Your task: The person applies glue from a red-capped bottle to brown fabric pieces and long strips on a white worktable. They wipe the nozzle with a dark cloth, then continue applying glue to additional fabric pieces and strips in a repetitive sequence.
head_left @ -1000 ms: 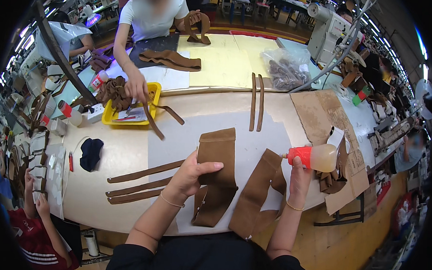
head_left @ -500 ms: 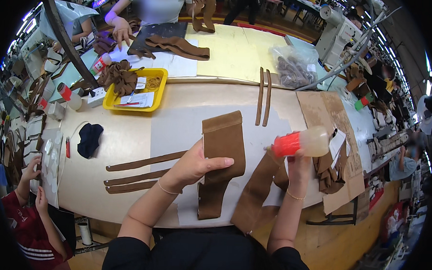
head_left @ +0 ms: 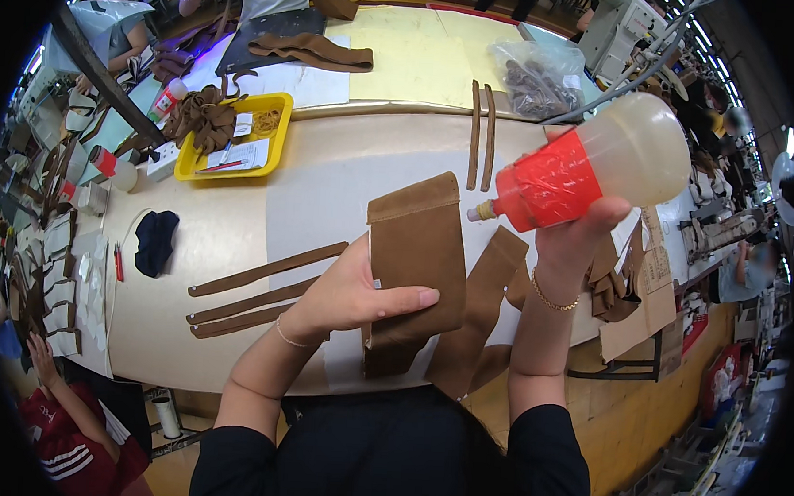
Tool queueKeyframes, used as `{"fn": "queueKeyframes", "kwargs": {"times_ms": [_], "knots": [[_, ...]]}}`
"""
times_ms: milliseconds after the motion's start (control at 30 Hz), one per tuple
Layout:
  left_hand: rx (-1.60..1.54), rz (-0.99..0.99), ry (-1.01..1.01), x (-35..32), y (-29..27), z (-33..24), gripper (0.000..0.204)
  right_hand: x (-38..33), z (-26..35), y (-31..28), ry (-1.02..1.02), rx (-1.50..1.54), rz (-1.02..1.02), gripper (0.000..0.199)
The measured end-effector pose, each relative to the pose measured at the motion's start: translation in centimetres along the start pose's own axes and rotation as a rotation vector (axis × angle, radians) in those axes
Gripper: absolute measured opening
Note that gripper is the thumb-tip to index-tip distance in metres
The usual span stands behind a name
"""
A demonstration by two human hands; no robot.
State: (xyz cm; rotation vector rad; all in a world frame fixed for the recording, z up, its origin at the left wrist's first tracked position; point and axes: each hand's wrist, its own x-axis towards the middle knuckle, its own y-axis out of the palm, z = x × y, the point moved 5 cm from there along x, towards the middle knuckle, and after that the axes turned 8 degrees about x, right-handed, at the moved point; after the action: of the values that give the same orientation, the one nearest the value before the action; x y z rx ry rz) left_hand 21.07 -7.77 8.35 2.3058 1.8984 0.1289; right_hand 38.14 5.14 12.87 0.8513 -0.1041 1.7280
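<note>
My left hand (head_left: 360, 291) grips a wide brown fabric piece (head_left: 419, 249) by its left side, thumb lying across the front; the piece has a folded band along its top edge. In my right hand (head_left: 584, 230) is a squeeze bottle (head_left: 627, 160), cloudy and translucent with a red wrap near its nozzle. It lies tilted almost level, its narrow tip pointing left, just right of the fabric and apart from it. Another brown fabric piece (head_left: 483, 296) rests beneath, between my hands. Three thin brown strips (head_left: 254, 282) lie left of my left hand.
A yellow tray (head_left: 282, 145) with brown pieces, papers and a pen stands at the back left. Two brown strips (head_left: 482, 136) lie behind the bottle. A dark blue cloth (head_left: 156, 242) and red pen (head_left: 118, 262) are at left. Co-workers sit across and at left.
My right hand has raised the bottle up and closer, so it looks larger. The held fabric has lifted and tilted slightly. The view has shifted a little.
</note>
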Motion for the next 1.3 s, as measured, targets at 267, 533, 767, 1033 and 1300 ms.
{"fn": "queueKeyframes", "kwargs": {"times_ms": [267,533,767,1033,1300], "knots": [[-0.017,-0.011,0.001,-0.3,0.1,-0.6,0.055,0.5,0.2,1.4,-0.114,-0.152,0.089,0.093],[-0.013,-0.010,0.012,-0.2,0.3,-0.9,0.053,0.2,0.1,1.4,-0.093,-0.191,0.107,0.094],[-0.050,-0.025,0.000,-0.2,0.4,-0.6,0.052,0.9,-0.1,0.9,-0.160,-0.211,0.045,0.092],[-0.008,-0.014,0.036,-0.1,0.2,-0.6,0.050,-0.6,-0.1,1.4,-0.011,-0.113,0.149,0.094],[-0.029,-0.032,-0.004,-0.4,0.3,-0.5,0.049,0.8,0.4,1.6,-0.116,-0.229,0.048,0.090]]}}
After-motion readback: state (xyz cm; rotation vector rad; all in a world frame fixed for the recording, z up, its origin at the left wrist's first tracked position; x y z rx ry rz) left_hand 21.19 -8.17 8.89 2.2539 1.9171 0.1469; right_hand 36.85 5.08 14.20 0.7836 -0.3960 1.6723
